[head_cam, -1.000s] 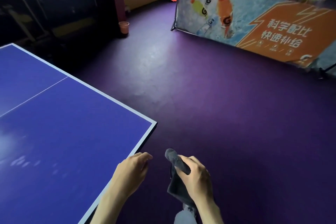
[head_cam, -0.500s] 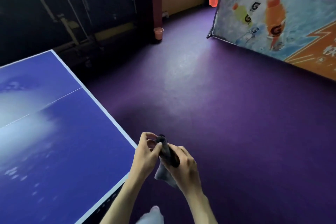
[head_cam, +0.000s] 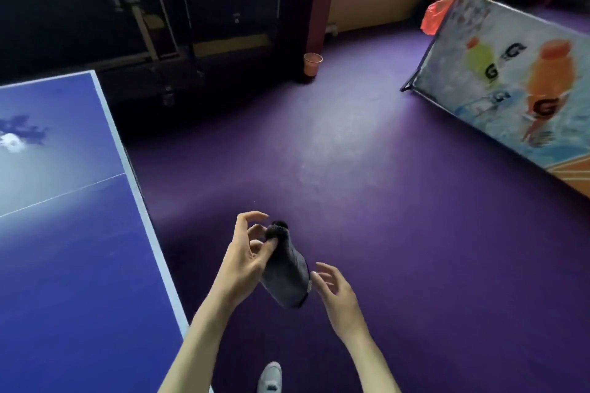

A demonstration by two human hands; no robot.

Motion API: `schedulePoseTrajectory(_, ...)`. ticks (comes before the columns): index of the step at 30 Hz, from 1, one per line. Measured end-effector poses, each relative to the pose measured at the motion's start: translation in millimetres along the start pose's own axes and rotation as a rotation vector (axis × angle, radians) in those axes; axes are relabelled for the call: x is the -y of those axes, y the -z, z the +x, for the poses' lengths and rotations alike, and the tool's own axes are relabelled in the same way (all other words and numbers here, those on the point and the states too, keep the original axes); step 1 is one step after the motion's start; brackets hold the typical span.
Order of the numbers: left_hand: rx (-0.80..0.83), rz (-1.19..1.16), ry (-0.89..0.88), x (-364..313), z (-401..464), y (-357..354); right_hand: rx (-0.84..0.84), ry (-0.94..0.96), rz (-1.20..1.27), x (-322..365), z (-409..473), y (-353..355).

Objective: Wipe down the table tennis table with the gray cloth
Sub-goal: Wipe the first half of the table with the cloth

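Holding: left hand (head_cam: 245,260) pinches the top of the gray cloth (head_cam: 287,274) between thumb and fingers (head_cam: 252,217).
Cloth: hangs in the air over the purple floor (head_cam: 367,217), beside the worktop (head_cam: 64,249), not touching it.
Right hand (head_cam: 335,289): fingers spread and relaxed, just beside the cloth's lower edge; contact seems absent, though the view is blurred.
Worktop: blue, white-edged, at left.
Floor: a shoe (head_cam: 270,376) below the arms, a cup (head_cam: 312,63) near the wall.
Banner (head_cam: 510,89): stands at right.
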State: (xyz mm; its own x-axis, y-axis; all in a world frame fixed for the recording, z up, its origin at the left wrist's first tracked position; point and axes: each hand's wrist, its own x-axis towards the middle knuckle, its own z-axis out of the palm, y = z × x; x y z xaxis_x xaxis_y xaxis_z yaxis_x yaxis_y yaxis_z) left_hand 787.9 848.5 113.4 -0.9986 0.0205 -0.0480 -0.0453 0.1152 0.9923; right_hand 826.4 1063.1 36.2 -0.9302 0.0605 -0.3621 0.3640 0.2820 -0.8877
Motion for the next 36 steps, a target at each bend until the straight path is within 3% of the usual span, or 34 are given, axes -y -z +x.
schedulePoseTrajectory(4,0.002,-0.005,-0.051,-16,57,-7,0.055,-0.123,0.14,36,70,10)
schedulePoseTrajectory(10,-0.031,-0.006,-0.02,-26,143,-20,0.426,-0.33,0.255,67,177,23)
schedulePoseTrajectory(14,-0.12,-0.003,0.026,-30,199,-28,0.515,-0.213,0.362,85,250,25)
schedulePoseTrajectory(18,-0.339,-0.006,0.035,-47,251,-32,0.598,-0.123,0.482,123,314,42)
schedulePoseTrajectory(21,-0.506,0.027,0.056,-59,279,-34,0.606,-0.04,0.444,157,351,53)
schedulePoseTrajectory(25,-0.679,0.263,0.107,-54,307,-26,0.638,0.128,0.395,193,396,46)
schedulePoseTrajectory(28,-0.79,0.142,0.16,-56,323,-17,0.69,0.181,0.347,220,421,29)
schedulePoseTrajectory(36,-0.694,-0.054,0.139,-17,367,67,0.811,0.178,0.319,290,492,-68)
